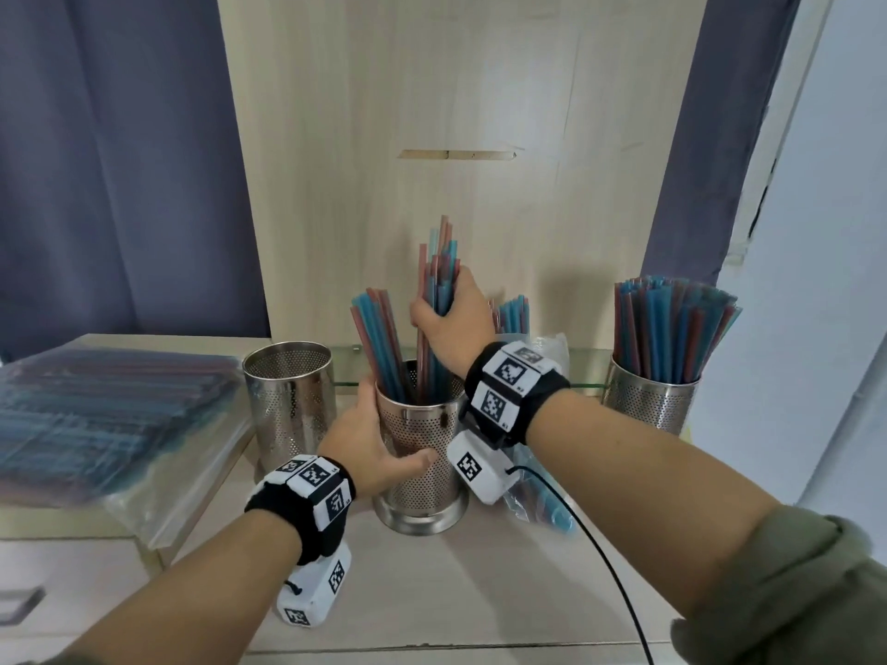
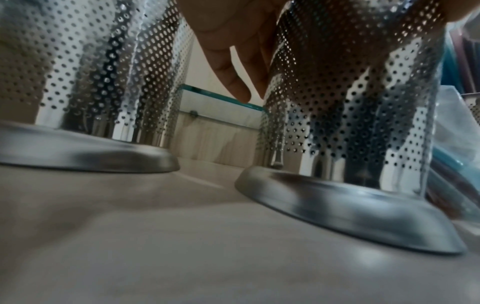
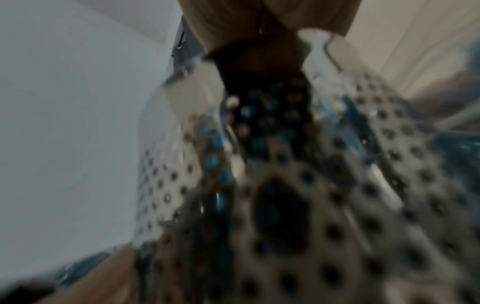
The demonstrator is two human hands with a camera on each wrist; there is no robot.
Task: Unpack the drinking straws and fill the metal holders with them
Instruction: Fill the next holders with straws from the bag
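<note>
Straw bundle (image 1: 434, 280) within right fingers (image 1: 422, 319)

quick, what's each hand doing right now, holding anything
Left hand: wrapped around the middle metal holder, steadying it.
Right hand: gripping a bundle of straws whose lower ends are inside that holder.

Behind the bench (image 1: 480, 592) stands a light wooden panel (image 1: 456, 112) with a narrow slot (image 1: 456, 155) in it. Dark blue curtains (image 1: 110, 160) hang on both sides. A glass strip (image 2: 221, 102) runs along the panel's foot. A black cable (image 1: 609, 568) crosses the bench.
</note>
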